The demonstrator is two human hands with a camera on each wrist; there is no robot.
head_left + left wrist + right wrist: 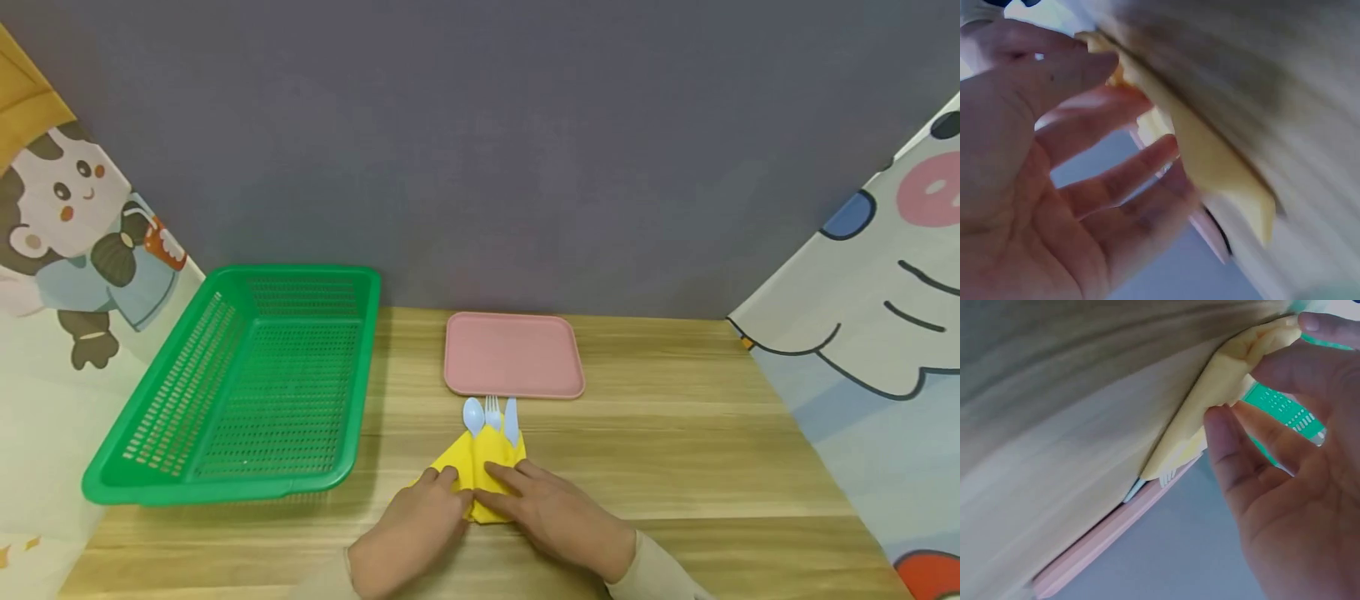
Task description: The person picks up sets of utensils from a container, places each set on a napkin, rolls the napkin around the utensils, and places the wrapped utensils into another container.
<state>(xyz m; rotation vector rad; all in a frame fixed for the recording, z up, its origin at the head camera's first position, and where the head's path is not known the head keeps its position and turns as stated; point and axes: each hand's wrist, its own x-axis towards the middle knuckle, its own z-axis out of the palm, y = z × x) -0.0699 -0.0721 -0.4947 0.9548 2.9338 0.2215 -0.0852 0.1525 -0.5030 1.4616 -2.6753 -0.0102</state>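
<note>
A yellow napkin (491, 467) lies folded on the wooden table, wrapped around the lower parts of a light-blue spoon (473, 414), fork (492, 413) and knife (512, 421). Their heads stick out at its far end. My left hand (423, 517) touches the napkin's left side, its fingers slightly bent. On the right side, the fingers and thumb of my right hand (558, 512) rest on the cloth. The right wrist view shows the fork's tines (1168, 477) poking out of the napkin (1216, 394). The cutlery handles are hidden inside the cloth.
Just beyond the cutlery sits a pink tray (513, 356). A large green plastic basket (358, 400) stands at the left of the table (675, 433). A grey panel (480, 150) rises behind, with cartoon-printed sheets (862, 350) along both sides.
</note>
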